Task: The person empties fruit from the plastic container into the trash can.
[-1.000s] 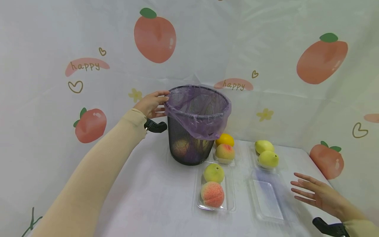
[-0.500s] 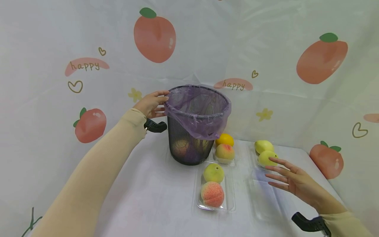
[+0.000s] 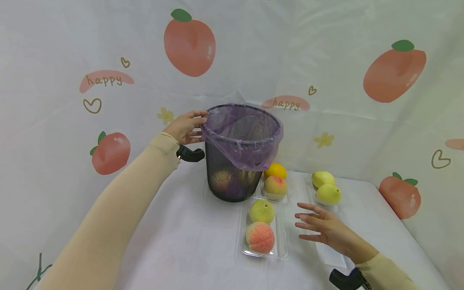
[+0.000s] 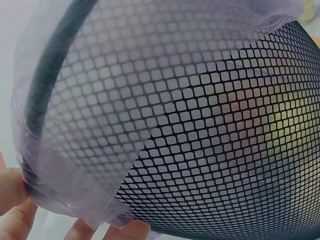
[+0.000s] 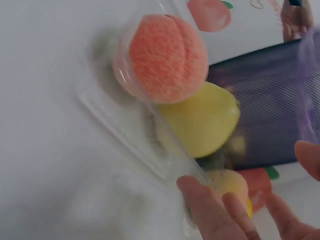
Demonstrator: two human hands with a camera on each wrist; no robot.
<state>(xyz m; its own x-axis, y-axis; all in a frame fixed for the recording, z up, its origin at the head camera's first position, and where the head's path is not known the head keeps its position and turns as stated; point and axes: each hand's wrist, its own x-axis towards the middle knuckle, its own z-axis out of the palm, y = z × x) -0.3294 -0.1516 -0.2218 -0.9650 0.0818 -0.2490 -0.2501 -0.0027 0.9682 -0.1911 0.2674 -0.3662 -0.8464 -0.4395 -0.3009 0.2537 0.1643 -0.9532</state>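
Left hand [image 3: 185, 127] grips the rim of the black mesh bin [image 3: 233, 173], fingers curled onto its purple liner [image 3: 242, 137], at the back of the counter [image 3: 188, 237]. Right hand [image 3: 326, 229] hovers flat, fingers spread, holding nothing, just beside the clear tray [image 3: 280, 235] that carries a pink peach [image 3: 259, 237] and a green fruit [image 3: 262, 212] in front of the bin.

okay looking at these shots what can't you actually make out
- Inside the mesh bin, head view: fruit shapes behind mesh and purple liner, kind unclear.
- Left hand, left wrist view: only fingertips show, cut off by the edge.
- Right hand, right wrist view: blurred, cropped; contact with the clear tray unclear.
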